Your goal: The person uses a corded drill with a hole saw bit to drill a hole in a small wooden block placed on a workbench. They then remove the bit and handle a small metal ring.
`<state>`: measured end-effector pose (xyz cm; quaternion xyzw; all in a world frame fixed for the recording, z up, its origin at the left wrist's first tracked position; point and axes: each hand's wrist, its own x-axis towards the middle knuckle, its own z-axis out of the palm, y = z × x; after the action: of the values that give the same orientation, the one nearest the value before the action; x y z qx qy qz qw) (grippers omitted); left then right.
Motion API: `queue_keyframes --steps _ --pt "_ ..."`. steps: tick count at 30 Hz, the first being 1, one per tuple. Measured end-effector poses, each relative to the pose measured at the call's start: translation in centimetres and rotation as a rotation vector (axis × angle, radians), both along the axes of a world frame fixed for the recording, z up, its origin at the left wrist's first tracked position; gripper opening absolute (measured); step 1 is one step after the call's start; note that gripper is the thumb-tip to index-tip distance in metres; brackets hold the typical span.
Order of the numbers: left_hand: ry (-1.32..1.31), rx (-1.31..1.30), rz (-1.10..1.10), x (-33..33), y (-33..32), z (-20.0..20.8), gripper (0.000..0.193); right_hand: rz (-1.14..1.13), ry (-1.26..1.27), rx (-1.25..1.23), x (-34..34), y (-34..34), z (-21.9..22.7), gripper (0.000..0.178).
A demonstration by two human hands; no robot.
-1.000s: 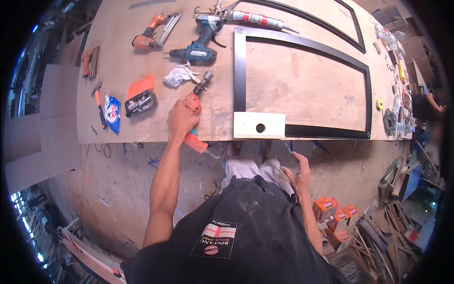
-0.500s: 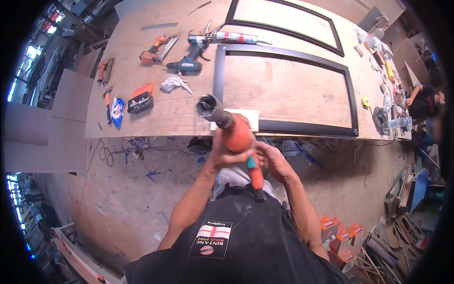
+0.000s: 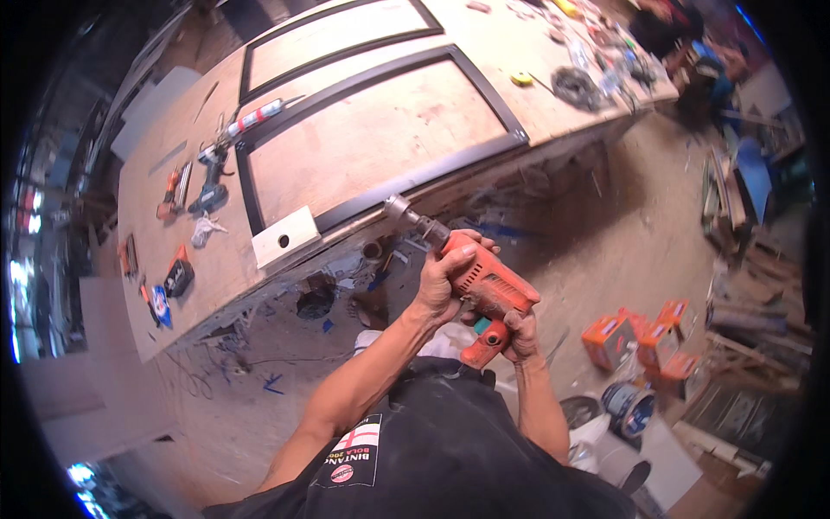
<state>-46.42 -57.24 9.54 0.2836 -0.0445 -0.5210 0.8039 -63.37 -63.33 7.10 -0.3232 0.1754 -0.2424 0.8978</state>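
An orange-red power drill point(image 3: 497, 285) with a metal hole saw point(image 3: 400, 208) at its front is in both my hands, tilted toward the upper left. My left hand point(image 3: 438, 281) wraps around the front of its body. At the rear, by the handle, my right hand point(image 3: 521, 336) closes on the drill, its fingers partly hidden. Beyond the hole saw lies a black rectangular frame point(image 3: 367, 208) on the wooden table point(image 3: 156, 294). A pale board with a round hole point(image 3: 298, 232) sits at that frame's near left corner.
A second black frame point(image 3: 346, 45) lies farther back. On the table's left are a teal cordless drill point(image 3: 210, 186), a caulking gun point(image 3: 257, 118), an orange nailer point(image 3: 173, 195) and a small black box point(image 3: 178, 275). Orange boxes point(image 3: 609, 339) and a bucket point(image 3: 628, 406) stand on the floor, right.
My view has turned to the right, away from the table. The drill has swung out of its end-on position and now shows its side; both hands still hold it.
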Motion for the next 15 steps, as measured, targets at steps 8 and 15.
queue_keyframes --steps 8,15 --pt "-0.398 0.245 -0.384 -4.5 -2.3 -4.4 0.059 -0.214 -0.129 0.320 -6.5 2.8 -5.7 0.079" --pt "-0.836 0.846 -0.608 2.6 10.4 -11.3 0.069 -0.562 -0.055 0.368 -11.1 4.7 -10.8 0.075"
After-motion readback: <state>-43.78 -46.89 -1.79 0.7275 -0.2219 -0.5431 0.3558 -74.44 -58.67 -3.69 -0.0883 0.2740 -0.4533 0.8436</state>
